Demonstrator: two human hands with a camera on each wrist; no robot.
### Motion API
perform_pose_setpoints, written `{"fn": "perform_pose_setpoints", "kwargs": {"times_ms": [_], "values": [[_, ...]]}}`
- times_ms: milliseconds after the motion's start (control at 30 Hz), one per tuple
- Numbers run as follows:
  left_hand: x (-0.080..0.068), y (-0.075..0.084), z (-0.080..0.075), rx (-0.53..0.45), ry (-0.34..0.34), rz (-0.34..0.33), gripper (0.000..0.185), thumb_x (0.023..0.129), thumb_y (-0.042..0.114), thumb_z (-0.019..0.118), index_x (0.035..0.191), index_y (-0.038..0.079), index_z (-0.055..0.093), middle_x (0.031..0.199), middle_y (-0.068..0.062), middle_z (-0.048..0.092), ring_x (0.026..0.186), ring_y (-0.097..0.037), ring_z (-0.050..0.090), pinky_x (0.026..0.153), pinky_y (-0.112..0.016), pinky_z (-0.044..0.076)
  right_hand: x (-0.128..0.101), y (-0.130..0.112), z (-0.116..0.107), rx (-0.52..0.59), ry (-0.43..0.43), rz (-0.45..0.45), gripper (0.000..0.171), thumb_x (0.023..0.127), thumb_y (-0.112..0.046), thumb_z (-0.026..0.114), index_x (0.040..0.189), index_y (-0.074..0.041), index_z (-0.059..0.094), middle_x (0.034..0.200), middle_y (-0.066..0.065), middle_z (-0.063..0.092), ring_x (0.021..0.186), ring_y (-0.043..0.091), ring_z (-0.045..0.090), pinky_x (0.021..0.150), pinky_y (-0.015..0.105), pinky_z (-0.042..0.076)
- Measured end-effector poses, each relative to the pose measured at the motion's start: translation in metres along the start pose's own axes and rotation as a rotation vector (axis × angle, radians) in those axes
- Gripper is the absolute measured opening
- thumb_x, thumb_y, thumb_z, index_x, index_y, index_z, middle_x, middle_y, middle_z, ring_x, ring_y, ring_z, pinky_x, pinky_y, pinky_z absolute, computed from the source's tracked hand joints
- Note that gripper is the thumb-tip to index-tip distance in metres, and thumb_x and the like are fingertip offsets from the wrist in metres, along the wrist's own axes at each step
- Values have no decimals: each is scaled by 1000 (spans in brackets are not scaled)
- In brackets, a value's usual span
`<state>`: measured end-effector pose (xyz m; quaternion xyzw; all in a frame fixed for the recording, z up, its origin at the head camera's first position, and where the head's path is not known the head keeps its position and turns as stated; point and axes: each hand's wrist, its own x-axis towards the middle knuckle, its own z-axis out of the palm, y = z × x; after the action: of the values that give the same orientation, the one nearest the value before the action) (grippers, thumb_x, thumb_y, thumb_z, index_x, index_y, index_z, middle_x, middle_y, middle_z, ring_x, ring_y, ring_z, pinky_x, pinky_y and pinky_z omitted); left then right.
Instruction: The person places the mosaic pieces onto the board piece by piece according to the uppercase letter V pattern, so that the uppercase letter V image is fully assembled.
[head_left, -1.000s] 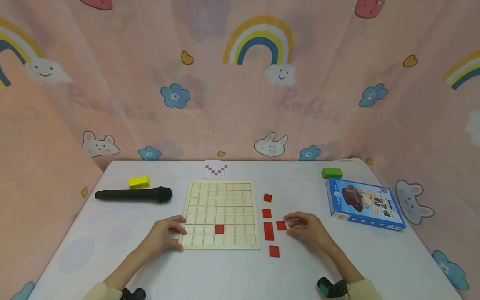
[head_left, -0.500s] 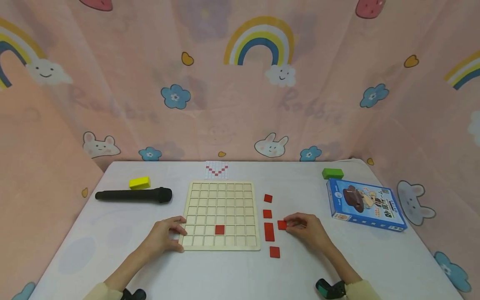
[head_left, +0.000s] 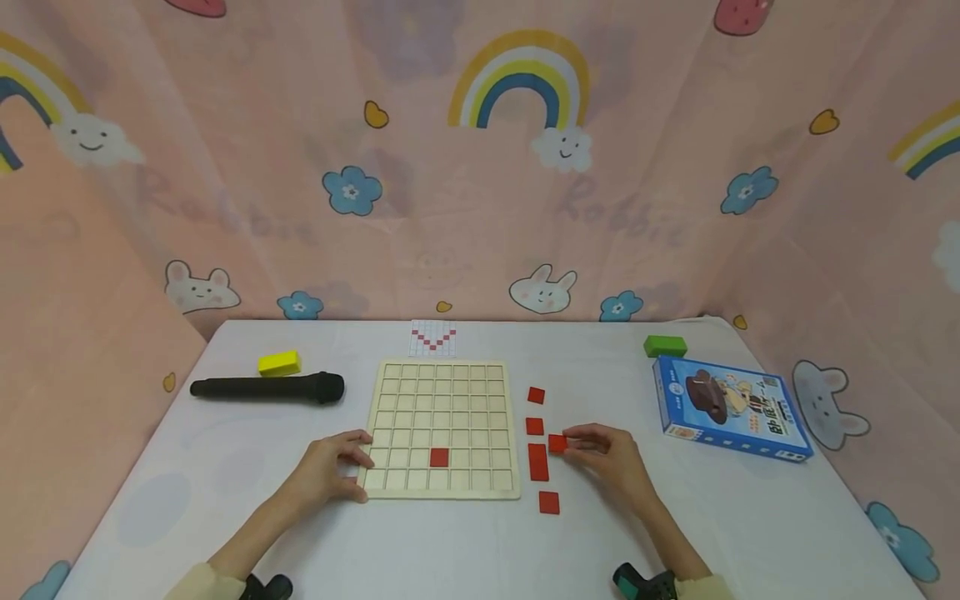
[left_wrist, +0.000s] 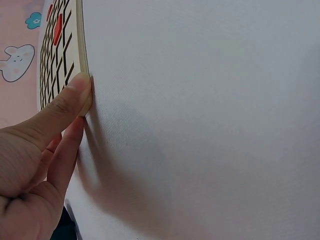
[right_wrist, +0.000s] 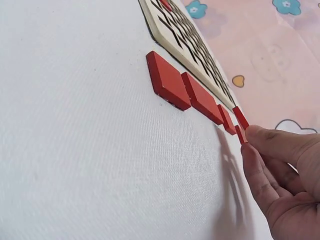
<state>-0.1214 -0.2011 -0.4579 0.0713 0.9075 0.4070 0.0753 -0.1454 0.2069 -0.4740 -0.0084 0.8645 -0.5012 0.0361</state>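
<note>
My left hand (head_left: 330, 471) grips the near-left corner of a cream grid board (head_left: 438, 492), thumb and fingers at its edge in the left wrist view. One red tile (head_left: 438, 457) lies in a cell low on the board. Right of the board, my right hand (head_left: 611, 458) pinches a red square tile (head_left: 557, 443) between thumb and fingertips. In the right wrist view this held tile (right_wrist: 240, 117) is tilted and looks raised off the cloth. Other red tiles stand in a loose column beside the board, among them a near one (head_left: 549, 502) and a longer red piece (head_left: 537, 462).
Behind the board lies a small pattern card (head_left: 432, 339) with a red V of squares. A black microphone (head_left: 266, 388) and a yellow block (head_left: 279, 363) lie at left. At right are a blue box (head_left: 731, 408) and a green block (head_left: 665, 346).
My right hand has taken hold of the red tile at its fingertips and moved slightly left with it, toward the column. The left hand keeps its place on the board.
</note>
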Motion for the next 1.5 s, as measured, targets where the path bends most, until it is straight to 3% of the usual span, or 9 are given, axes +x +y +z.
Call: {"fn": "perform_pose_setpoints", "kwargs": {"times_ms": [733, 1100, 1500], "values": [[2, 1, 3, -4, 0, -18, 36, 52, -3, 88, 82, 8, 71, 122, -12, 62, 121, -36, 53, 105, -49, 38, 5, -15, 25, 57, 12, 1, 29, 82, -4, 74, 110, -4, 69, 106, 10, 69, 94, 23, 67, 82, 25, 55], [0, 3, 2, -9, 8, -32, 36, 51, -4, 88, 81, 7, 71, 122, -12, 62, 123, -36, 52, 106, -49, 37, 9, -28, 41, 137, -25, -30, 28, 80, -4, 76, 107, -2, 70, 103, 10, 70, 91, 21, 67, 77, 18, 54], [0, 4, 1, -4, 12, -44, 37, 51, -4, 88, 81, 8, 71, 122, -12, 62, 122, -36, 52, 106, -49, 37, 15, -40, 62, 224, -54, -53, 25, 81, -4, 75, 105, -3, 70, 102, 10, 70, 89, 22, 68, 78, 24, 56]]}}
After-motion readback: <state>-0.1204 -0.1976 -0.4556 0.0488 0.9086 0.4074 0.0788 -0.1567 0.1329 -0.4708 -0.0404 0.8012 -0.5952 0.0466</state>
